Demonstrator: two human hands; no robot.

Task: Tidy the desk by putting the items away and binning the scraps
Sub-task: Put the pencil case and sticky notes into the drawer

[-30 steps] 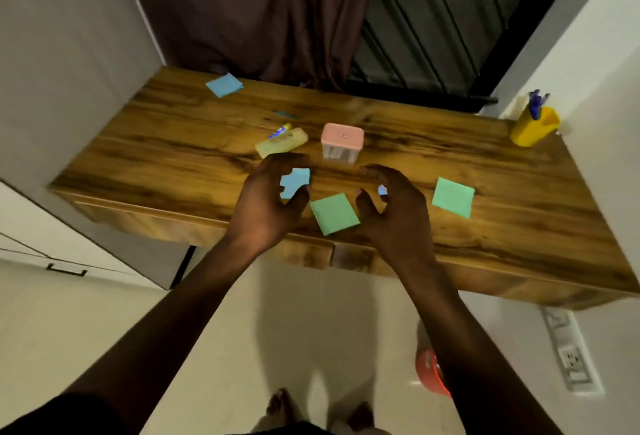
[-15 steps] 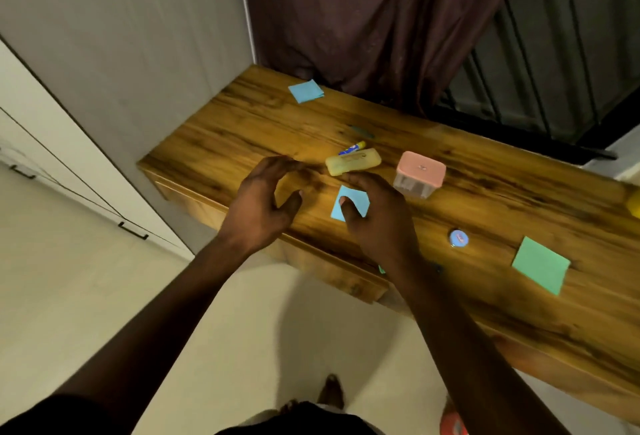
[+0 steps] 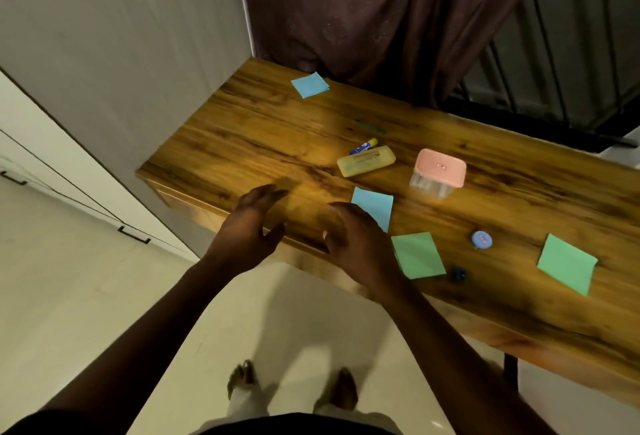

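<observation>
Wooden desk (image 3: 259,143) beneath left hand (image 3: 247,226) and right hand (image 3: 358,240), each grip loosely open, empty.

Wooden desk (image 3: 242,143) holds: far blue note (image 3: 310,85), near blue note (image 3: 375,204), left green note (image 3: 417,255), right green note (image 3: 566,263), yellow case (image 3: 366,165), pink-lidded box (image 3: 438,173).

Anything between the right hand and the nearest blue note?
Nothing visible. The right hand overlaps the near edge of the blue note in view; the yellow case lies farther back, out of the way.
</observation>
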